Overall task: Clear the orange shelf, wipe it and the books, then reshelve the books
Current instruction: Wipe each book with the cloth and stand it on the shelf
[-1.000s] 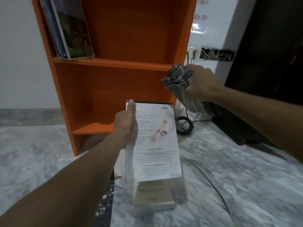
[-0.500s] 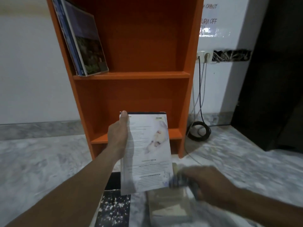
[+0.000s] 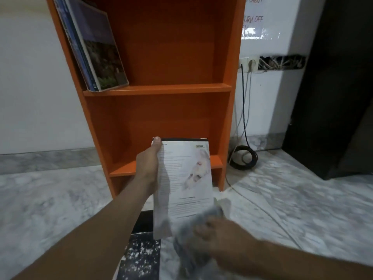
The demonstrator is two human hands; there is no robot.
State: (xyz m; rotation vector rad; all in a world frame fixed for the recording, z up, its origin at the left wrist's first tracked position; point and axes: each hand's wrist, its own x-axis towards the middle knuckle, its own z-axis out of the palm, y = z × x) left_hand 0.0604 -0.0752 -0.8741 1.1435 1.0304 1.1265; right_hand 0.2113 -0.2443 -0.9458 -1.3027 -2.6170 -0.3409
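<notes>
2 hands are busy in this shot. The person's left hand (image 3: 148, 164) is wrapped around the left edge of a white book (image 3: 184, 182), thumb up at the top corner, holding it upright in front of the orange shelf (image 3: 161, 89). The cover facing the camera is pale with lines of small print and a faint picture, too blurry to read. The right hand (image 3: 219, 232) is bunched around a greyish cloth (image 3: 193, 237) and pressing it against the lower right part of that cover; this hand and the cloth are smeared by motion, so finger detail is hard to make out.

Up on the shelf's upper board, a few books (image 3: 94, 47) lean against the left wall, the front one showing a dark landscape-type photo. The middle and bottom compartments look bare. Down on the marble floor (image 3: 50, 209), just under the left forearm, lies a black book with white speckles (image 3: 141, 257). To the right of the shelf, a black cable (image 3: 244, 110) runs down from a wall socket (image 3: 249, 64) into a coil on the floor.
</notes>
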